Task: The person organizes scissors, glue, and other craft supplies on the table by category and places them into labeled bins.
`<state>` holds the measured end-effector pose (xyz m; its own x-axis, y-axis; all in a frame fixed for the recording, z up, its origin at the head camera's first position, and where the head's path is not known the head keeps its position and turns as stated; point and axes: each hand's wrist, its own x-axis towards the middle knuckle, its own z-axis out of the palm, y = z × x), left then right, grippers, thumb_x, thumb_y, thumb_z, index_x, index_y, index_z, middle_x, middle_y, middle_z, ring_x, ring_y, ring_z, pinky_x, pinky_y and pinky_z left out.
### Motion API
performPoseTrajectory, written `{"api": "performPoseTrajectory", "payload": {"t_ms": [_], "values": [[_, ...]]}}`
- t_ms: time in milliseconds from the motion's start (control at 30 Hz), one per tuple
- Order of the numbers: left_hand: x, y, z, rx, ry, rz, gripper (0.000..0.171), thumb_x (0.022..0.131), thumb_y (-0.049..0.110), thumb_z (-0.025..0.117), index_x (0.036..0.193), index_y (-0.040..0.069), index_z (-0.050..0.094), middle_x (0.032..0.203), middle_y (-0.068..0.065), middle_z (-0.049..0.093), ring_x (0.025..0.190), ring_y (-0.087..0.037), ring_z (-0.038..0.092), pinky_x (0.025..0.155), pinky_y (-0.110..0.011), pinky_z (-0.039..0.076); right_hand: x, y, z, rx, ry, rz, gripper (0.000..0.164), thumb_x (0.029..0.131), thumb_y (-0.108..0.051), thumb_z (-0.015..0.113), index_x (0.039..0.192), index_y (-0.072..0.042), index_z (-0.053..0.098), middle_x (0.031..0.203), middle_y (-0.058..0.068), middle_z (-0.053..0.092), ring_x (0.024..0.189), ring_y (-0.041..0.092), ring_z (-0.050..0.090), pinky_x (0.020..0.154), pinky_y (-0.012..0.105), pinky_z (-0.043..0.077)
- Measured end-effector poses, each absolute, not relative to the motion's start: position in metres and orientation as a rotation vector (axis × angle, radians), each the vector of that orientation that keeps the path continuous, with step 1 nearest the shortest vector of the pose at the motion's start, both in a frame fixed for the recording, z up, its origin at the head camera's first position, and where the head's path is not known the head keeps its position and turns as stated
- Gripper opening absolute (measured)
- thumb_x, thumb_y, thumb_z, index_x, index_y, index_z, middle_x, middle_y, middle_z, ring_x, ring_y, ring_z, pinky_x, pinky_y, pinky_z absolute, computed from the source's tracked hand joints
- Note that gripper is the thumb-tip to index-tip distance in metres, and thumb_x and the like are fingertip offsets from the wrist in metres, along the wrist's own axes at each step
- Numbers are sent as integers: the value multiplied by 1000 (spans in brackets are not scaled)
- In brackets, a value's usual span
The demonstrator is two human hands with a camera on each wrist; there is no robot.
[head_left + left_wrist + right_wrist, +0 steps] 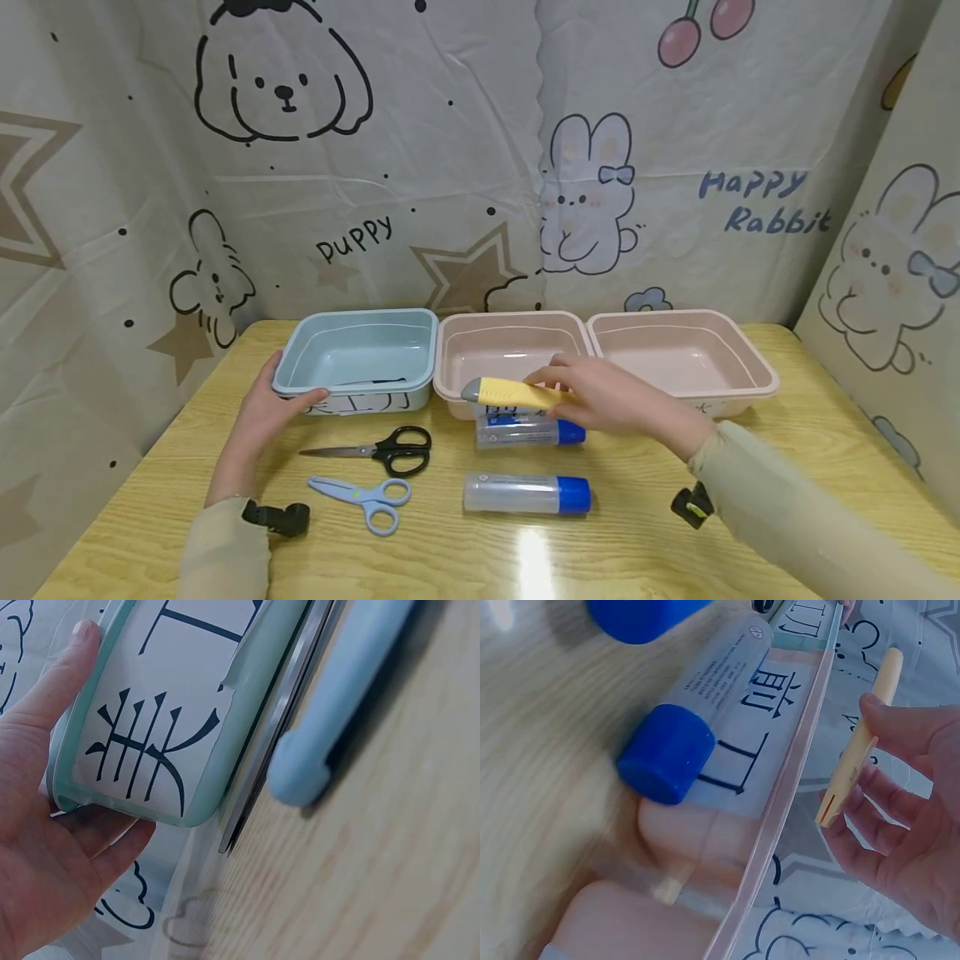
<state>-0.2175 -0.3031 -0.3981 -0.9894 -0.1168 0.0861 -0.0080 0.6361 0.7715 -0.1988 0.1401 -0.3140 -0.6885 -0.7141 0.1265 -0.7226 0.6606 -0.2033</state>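
Observation:
My right hand (600, 392) pinches a yellow utility knife (517, 393) with a grey end, held above the front rim of the middle pink bin (450, 379). In the right wrist view the knife (862, 739) lies between thumb and fingers; no blade shows. My left hand (258, 408) holds the left front corner of the light blue bin (360, 321), its thumb along the front rim. A thin dark item (375, 382) lies inside that bin. Black-handled scissors (405, 452) and light blue scissors (367, 498) lie in front of it.
Two clear glue bottles with blue caps lie before the middle bin: a rear one (517, 433) close to it and a front one (517, 494). A second pink bin (761, 379) stands at the right. A printed cloth (450, 150) hangs behind the wooden table (637, 533).

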Motion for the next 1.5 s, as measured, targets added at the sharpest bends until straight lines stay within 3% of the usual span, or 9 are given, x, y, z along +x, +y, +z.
{"api": "performPoseTrajectory", "payload": {"t_ms": [233, 500, 900, 1500], "values": [[-216, -304, -397, 115, -2734, -1280, 106, 75, 45, 71, 147, 11, 2, 145, -26, 22, 128, -46, 27, 98, -63, 26, -217, 109, -313, 1257, -2798, 363, 40, 82, -24, 68, 121, -19, 60, 99, 0, 62, 83, 12, 56, 70, 25, 48], [-217, -304, -397, 116, -2741, -1277, 106, 75, 46, 70, 147, 10, 1, 145, -26, 21, 128, -46, 26, 98, -63, 26, -233, 75, -316, 1278, -2714, 383, 35, 80, -19, 69, 114, -11, 64, 102, 3, 65, 87, 15, 60, 76, 29, 50], [-219, -304, -399, 108, -2731, -1269, 107, 74, 46, 71, 147, 9, 3, 145, -26, 23, 127, -46, 27, 97, -63, 27, -253, 34, -327, 1230, -2626, 459, 23, 80, -17, 69, 102, -10, 68, 93, 0, 69, 76, 12, 60, 71, 26, 50], [-219, -303, -398, 122, -2745, -1267, 108, 74, 47, 71, 147, 11, 0, 146, -25, 20, 129, -46, 25, 98, -63, 25, -274, -28, -339, 1132, -2804, 458, 28, 87, -27, 62, 111, -14, 67, 107, -2, 67, 92, 11, 62, 80, 23, 49]]}}
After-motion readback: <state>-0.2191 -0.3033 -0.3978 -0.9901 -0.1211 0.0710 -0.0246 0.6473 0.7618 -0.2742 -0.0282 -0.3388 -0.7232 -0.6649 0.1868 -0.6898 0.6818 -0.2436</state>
